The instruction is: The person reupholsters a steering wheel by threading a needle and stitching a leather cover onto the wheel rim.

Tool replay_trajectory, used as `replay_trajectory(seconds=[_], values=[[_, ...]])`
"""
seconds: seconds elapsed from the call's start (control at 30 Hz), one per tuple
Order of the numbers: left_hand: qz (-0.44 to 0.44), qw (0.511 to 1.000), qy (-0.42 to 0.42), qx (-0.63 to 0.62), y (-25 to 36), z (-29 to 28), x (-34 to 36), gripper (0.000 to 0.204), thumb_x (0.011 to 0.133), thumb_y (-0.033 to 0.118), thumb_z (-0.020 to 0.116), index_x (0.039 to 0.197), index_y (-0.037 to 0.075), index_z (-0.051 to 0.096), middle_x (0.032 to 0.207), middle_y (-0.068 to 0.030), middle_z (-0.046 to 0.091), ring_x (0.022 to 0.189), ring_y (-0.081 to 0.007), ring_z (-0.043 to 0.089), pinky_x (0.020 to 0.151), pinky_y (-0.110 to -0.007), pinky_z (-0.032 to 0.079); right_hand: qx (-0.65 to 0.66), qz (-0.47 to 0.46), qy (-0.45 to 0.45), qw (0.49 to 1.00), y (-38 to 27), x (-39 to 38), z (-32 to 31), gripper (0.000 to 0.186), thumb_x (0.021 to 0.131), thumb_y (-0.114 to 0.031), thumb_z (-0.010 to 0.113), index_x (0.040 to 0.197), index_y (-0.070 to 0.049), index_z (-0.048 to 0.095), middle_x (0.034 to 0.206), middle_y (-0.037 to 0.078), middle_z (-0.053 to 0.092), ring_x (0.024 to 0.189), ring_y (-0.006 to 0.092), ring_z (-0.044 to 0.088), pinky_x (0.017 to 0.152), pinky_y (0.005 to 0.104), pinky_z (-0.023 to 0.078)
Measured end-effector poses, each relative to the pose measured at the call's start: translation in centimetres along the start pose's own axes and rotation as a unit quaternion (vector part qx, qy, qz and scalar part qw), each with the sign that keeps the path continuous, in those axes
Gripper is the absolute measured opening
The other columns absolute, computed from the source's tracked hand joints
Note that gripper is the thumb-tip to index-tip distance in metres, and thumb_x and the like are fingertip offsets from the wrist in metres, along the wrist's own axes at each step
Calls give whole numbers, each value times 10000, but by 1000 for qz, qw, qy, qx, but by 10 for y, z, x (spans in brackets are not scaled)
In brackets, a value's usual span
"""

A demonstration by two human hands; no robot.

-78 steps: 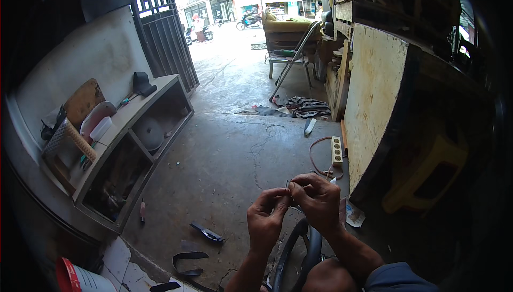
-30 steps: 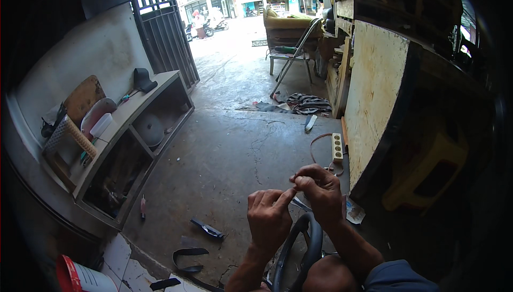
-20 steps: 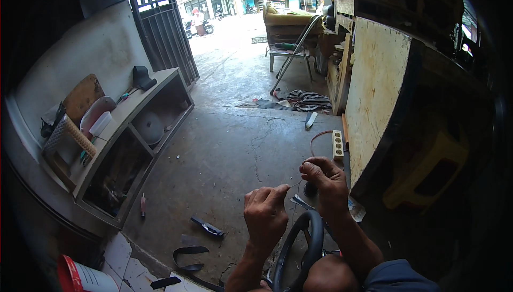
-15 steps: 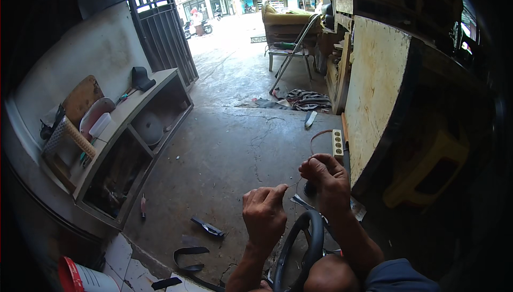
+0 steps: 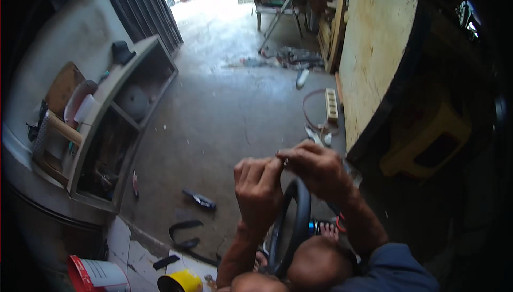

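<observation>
My left hand is raised in the middle foreground, fingers curled and thumb tip pressed to the forefinger. My right hand arches over from the right, its pinched fingertips meeting those of the left. Something small and dark is between them, too blurred to make out. Below both hands a black steering wheel stands tilted between my knees. A red loop, perhaps a tool handle, shows beside my bare foot.
Low shelving lines the left wall. A power strip with cord lies by a leaning pale board. Dark strips, a red-white bucket and a yellow can sit nearby. A folding chair frame stands by the doorway.
The view has tipped downward, bringing the yellow can and my foot into sight. My hands have come back together; half a second ago they were apart with a thin strand stretched between them.
</observation>
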State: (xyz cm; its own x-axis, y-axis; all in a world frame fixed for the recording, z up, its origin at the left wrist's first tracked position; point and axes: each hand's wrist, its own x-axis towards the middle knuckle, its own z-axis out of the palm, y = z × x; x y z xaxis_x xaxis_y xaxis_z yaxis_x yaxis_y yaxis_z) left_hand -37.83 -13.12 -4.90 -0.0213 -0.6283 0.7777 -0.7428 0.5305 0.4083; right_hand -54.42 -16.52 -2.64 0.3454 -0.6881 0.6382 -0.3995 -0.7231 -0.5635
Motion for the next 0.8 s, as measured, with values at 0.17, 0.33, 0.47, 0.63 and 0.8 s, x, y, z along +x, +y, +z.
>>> replay_trajectory(seconds=[0.17, 0.33, 0.47, 0.63, 0.8], values=[[-1, 999, -28, -38, 7, 12, -1, 225, 832, 7, 751, 1047, 45, 697, 921, -78, 702, 857, -269, 667, 881, -420, 506, -85, -21, -133, 987, 19, -9, -31, 238, 838, -49, 739, 1075, -75, 721, 875, 102, 665, 727, 280, 691, 631, 359, 562], [-29, 997, 13, -66, -12, 7, -14, 295, 846, 39, 749, 1133, 33, 682, 982, -98, 705, 871, -261, 680, 874, -392, 508, 36, 220, 90, 971, 72, -64, -118, 213, 1064, -154, 508, 1170, -48, 660, 874, -45, 602, 637, 14, 449, 538, 163, 346], [-172, 981, 29, -91, -41, 5, -46, 215, 881, 42, 724, 1095, 28, 705, 954, -119, 711, 864, -256, 696, 803, -353, 529, -39, 268, 377, 886, 79, -111, -288, 302, 1070, -199, 526, 1333, -65, 593, 803, -64, 503, 568, -16, 329, 477, 157, 259], [-527, 819, -99, -206, -75, 7, -131, 141, 987, 94, 637, 1079, 9, 702, 948, -72, 725, 920, -141, 675, 838, -286, 534, 5, 348, 306, 886, 108, -140, -319, 337, 1069, -204, 530, 1366, -47, 557, 783, -50, 478, 532, 7, 332, 464, 169, 266], [-516, 789, -184, -278, -71, 30, -136, 244, 1028, 206, 596, 1157, 10, 665, 979, -76, 716, 943, -151, 666, 855, -287, 531, 261, 253, 143, 921, 140, -99, -264, 459, 1052, -125, 527, 1481, -31, 393, 952, 19, 463, 794, 84, 465, 701, 224, 468]])
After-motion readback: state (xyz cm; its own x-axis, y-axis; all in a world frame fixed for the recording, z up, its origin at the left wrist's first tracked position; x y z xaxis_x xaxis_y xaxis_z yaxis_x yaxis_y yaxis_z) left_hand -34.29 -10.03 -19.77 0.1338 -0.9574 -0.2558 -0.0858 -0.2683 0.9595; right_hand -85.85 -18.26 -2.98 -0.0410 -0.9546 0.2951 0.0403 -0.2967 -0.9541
